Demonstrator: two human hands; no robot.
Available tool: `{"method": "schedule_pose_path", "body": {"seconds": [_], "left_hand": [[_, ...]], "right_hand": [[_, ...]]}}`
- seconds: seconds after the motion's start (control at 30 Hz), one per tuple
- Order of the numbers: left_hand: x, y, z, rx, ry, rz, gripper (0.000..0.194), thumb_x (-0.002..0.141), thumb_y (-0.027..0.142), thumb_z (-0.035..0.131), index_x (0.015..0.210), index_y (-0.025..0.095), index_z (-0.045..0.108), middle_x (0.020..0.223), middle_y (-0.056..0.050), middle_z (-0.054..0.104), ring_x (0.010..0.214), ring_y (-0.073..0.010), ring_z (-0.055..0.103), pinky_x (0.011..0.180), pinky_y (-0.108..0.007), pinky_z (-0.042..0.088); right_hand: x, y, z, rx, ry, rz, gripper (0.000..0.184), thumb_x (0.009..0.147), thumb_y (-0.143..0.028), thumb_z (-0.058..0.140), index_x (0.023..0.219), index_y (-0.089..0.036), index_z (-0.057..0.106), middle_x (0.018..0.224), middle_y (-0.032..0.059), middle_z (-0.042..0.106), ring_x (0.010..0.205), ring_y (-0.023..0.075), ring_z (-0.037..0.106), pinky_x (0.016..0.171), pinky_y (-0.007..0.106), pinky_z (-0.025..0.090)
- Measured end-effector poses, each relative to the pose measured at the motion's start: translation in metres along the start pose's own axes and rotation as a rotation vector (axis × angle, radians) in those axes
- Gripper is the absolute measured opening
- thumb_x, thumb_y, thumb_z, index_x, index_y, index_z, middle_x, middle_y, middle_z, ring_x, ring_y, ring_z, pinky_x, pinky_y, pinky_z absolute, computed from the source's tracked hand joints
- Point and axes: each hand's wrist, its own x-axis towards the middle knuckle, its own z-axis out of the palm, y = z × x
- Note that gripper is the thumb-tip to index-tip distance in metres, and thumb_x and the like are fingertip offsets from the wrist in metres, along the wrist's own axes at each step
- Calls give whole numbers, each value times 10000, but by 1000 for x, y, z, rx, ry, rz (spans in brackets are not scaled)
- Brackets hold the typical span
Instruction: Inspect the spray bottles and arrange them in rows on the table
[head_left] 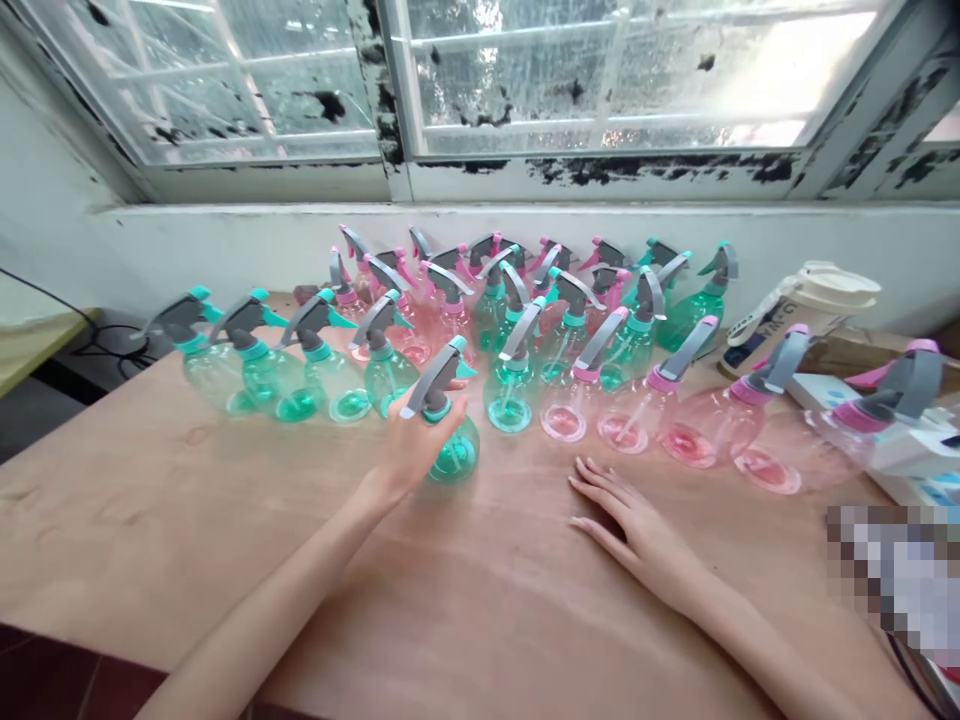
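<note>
My left hand (pixel 415 440) is wrapped round a teal spray bottle (pixel 450 425) with a grey trigger head, standing on the wooden table (pixel 187 510). The bottle stands slightly forward of a row of teal spray bottles (pixel 285 375) to its left. My right hand (pixel 626 515) lies flat on the table with fingers stretched out, holding nothing, just in front of a row of pink spray bottles (pixel 675 410). More teal and pink bottles (pixel 517 290) crowd behind, up to the wall.
A white cup-like container (pixel 825 295) and a white power strip or box (pixel 911 450) sit at the right edge. A dirty window (pixel 525 70) runs above the wall. A black cable (pixel 105 345) lies left of the table.
</note>
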Motion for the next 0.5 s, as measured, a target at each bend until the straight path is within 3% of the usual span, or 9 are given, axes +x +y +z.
{"method": "schedule_pose_path", "body": {"seconds": [0.2, 0.5], "left_hand": [[22, -9, 5, 31, 44, -2, 187, 866, 352, 615, 926, 181, 664, 833, -23, 731, 780, -172, 655, 823, -302, 499], [60, -18, 22, -12, -36, 65, 163, 839, 352, 687, 873, 193, 672, 866, -13, 751, 869, -185, 694, 889, -297, 481]], "right_hand": [[-1, 4, 3, -14, 5, -9, 476, 976, -419, 503, 1418, -243, 513, 1507, 100, 472, 1412, 302, 389, 1157, 577, 330], [-2, 7, 6, -6, 24, -7, 468, 967, -431, 512, 1398, -250, 539, 1503, 103, 480, 1401, 315, 407, 1138, 582, 355]]}}
